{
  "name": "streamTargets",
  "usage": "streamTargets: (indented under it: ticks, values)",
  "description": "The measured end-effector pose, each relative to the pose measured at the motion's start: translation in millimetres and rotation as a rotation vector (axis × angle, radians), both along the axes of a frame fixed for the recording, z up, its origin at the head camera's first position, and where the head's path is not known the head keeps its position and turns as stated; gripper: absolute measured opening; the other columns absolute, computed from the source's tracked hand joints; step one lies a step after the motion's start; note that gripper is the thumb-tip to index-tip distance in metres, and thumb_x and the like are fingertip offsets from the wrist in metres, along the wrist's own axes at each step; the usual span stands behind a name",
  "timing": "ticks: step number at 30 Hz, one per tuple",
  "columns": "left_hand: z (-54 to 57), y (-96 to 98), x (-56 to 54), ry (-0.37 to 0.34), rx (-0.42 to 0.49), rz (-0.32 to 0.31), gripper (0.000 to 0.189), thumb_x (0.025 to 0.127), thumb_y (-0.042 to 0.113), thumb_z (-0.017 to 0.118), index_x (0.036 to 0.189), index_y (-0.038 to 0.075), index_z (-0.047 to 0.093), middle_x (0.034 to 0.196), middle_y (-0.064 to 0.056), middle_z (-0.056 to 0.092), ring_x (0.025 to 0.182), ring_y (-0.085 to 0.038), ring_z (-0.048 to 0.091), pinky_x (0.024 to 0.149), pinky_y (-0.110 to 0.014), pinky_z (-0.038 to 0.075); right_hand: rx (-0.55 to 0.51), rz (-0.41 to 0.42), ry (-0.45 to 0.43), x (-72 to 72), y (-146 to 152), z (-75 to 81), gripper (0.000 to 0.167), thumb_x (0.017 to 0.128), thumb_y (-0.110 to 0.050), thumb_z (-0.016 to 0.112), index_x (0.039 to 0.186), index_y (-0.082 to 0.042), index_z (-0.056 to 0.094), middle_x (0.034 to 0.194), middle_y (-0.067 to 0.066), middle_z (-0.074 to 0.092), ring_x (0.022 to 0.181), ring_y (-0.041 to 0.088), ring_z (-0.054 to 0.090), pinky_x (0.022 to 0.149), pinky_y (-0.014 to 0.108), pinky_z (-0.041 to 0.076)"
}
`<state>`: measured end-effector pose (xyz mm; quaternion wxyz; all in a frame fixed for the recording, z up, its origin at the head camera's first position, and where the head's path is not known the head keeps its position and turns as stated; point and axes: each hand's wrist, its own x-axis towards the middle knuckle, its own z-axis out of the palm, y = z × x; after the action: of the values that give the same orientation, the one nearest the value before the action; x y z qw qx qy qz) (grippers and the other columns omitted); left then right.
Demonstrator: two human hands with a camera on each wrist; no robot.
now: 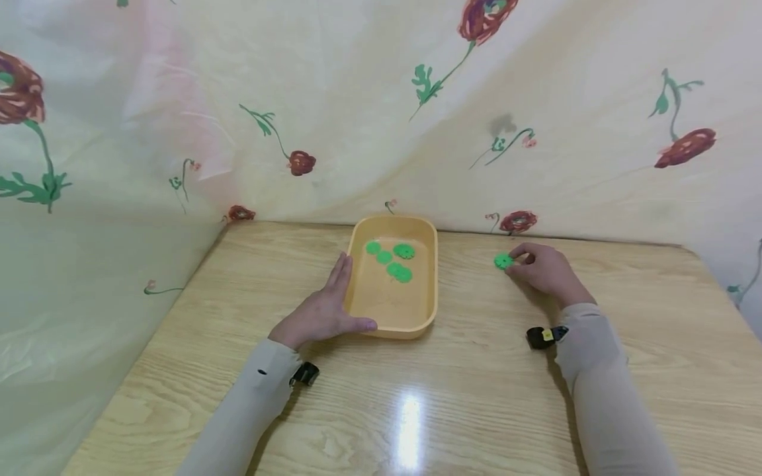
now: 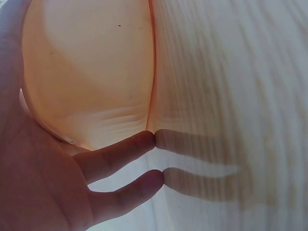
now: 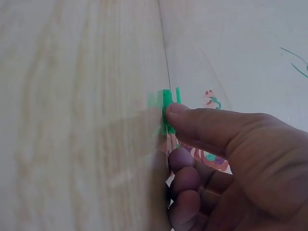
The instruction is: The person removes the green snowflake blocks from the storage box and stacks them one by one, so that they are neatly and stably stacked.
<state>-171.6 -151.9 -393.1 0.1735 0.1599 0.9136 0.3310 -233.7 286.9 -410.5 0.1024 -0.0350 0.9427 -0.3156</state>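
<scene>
A yellow-orange plastic tray [image 1: 389, 317] stands on the table, with several flat green discs [image 1: 384, 257] in its far half, some overlapping. My left hand [image 1: 324, 311] rests against the tray's left side with straight fingers, its thumb at the near-left corner. In the left wrist view the palm lies beside the tray wall [image 2: 96, 72] and two fingertips touch the tabletop. Right of the tray, my right hand [image 1: 548, 268] pinches a green notched disc [image 1: 503, 261] at its right edge. The right wrist view shows this disc [image 3: 167, 103] edge-on, by the thumb, at the table surface.
The wood-grain table [image 1: 464, 390] meets a hanging flowered sheet [image 1: 357, 119] along its back edge, close behind the tray. The same sheeting hangs along the left side. A small black device [image 1: 542, 338] is strapped at the right wrist, another [image 1: 306, 373] at the left.
</scene>
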Motion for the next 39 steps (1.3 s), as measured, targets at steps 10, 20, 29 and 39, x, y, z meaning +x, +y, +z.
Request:
streamTargets:
  ticks: [10,20,29,39]
  values:
    - [3.4,-2.0,-0.8,-0.005,0.024,0.002,0.136,0.075,0.06,0.083,0.161,0.018,-0.014,0.167,0.002,-0.019,0.148,-0.034,0.024,0.107,-0.048,0.04,0.012,0.012,-0.006,-3.7,-2,6.4,0.041,0.1,-0.025,0.065,0.131,-0.001,0.059,0.11,0.024,0.058,0.092,0.036,0.053,0.072,0.04,0.044]
    - [3.4,-6.0,0.0,-0.005,0.031,-0.003,0.138,0.074,0.065,0.081,0.161,0.019,-0.015,0.167,0.002,-0.02,0.145,-0.038,0.03,0.104,-0.048,0.043,0.026,0.028,-0.026,-7.6,-6,13.7,0.045,0.099,-0.026,0.067,0.134,0.0,0.056,0.109,0.023,0.056,0.089,0.034,0.052,0.067,0.038,0.044]
    - [3.5,-5.6,0.6,-0.02,0.03,-0.007,0.134,0.077,0.061,0.081,0.16,0.022,-0.016,0.166,0.008,-0.022,0.142,-0.037,0.034,0.103,-0.047,0.044,-0.064,0.016,-0.068,-5.2,-6,16.4,0.056,0.098,-0.029,0.067,0.142,0.0,0.05,0.108,0.02,0.058,0.083,0.027,0.057,0.066,0.036,0.049]
    - [1.5,-1.4,-1.2,-0.013,-0.01,-0.015,0.135,0.076,0.064,0.08,0.16,0.02,-0.015,0.167,0.003,-0.019,0.138,-0.039,0.041,0.099,-0.046,0.047,-0.197,0.062,0.094,-8.3,-61,61.0,0.04,0.103,-0.031,0.06,0.131,-0.003,0.061,0.089,0.015,0.064,0.058,0.023,0.055,0.056,0.039,0.049]
